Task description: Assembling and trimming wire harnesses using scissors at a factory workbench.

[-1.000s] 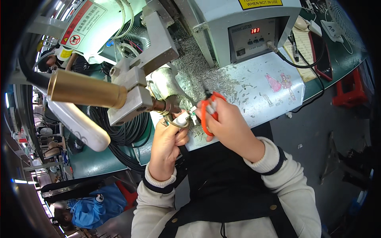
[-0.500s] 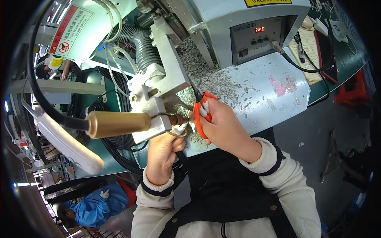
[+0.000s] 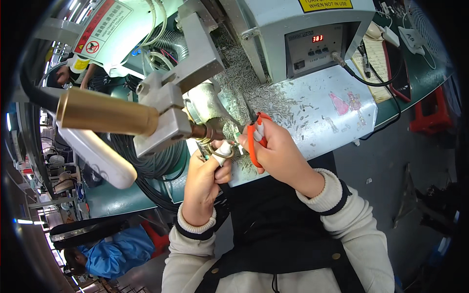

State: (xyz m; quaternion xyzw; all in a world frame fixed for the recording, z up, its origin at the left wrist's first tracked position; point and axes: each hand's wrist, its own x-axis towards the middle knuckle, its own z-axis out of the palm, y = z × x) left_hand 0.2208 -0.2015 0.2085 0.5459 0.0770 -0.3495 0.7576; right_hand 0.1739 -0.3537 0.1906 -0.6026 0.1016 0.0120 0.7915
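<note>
Injury could be caused if the scissors point(image 3: 251, 145) clasped in the right hand point(image 3: 281, 154) are swung toward the left hand point(image 3: 202, 179), whose hold cannot be made out.

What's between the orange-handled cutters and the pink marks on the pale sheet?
In the head view, small loose grey pieces lie there, dense by the orange-handled cutters and sparser toward the pink marks.

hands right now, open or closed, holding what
Left hand: closed, fingers curled; what it grips cannot be told.
Right hand: closed, holding the orange-handled cutters.
</note>
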